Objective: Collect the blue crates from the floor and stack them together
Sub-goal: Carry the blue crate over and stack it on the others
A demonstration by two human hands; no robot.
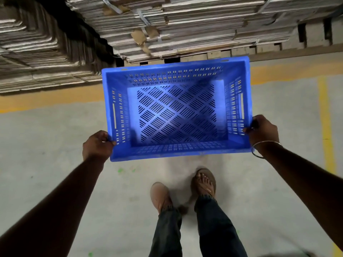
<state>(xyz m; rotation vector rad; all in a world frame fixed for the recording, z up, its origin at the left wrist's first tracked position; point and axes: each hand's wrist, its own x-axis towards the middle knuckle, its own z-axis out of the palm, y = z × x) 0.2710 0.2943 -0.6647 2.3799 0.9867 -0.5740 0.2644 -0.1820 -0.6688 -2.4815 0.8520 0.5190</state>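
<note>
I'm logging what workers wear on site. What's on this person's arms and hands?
Both forearms are bare, with no sleeves in view and no gloves on the left hand or the right hand. The only item worn is a thin silver-coloured bangle around the right wrist. No watch or rings can be made out.

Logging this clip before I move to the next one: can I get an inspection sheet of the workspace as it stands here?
Surface: grey concrete floor with yellow painted lines.
Job's things: one blue crate, empty, upright, held off the floor; no other crate in view.
Clutter: small green paint spots on the floor.
Grippers: left hand grips the crate's left rim; right hand grips the right rim, bangle on that wrist.
Cables: nothing seen.
Surroundings: strapped stacks of flattened cardboard ahead; the person's feet in sandals below.
</note>
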